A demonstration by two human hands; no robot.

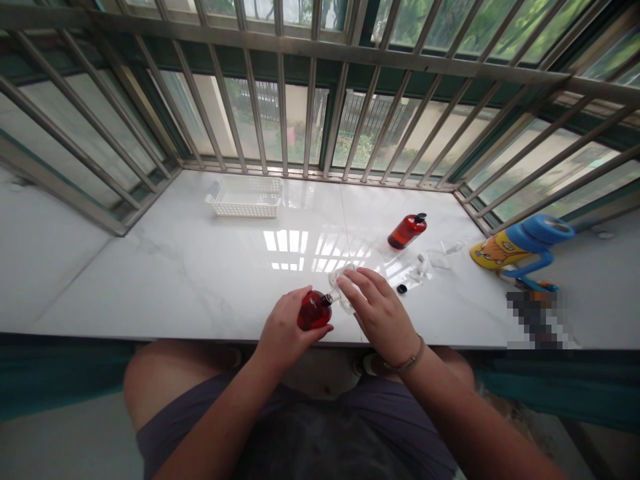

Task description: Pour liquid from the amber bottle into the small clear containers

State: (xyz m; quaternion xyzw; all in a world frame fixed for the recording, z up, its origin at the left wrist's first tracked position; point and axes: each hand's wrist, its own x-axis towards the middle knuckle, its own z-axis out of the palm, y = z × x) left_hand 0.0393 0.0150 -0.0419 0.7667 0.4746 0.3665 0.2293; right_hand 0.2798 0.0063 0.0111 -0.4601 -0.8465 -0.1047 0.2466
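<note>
left hand [284, 328] gripping red bottle [313, 312], right hand [379, 311] grasping clear bottle [337, 280] (necks close together), black cap [402, 289] nearby

The held red bottle [311, 313] looks glossy, the rail [305, 47] metal.

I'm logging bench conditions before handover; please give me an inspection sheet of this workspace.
Surface: white marbled countertop, glossy.
Job's things: red bottle and clear bottle, necks close together; contact unclear.
Clutter: white perforated basket, second red bottle, black cap, clear plastic pieces, blue-and-yellow flask; pixelated item unreadable.
Grips: left hand around red bottle; right hand on clear bottle.
Cables: nothing seen.
Surroundings: metal window bars, greenery beyond.
</note>
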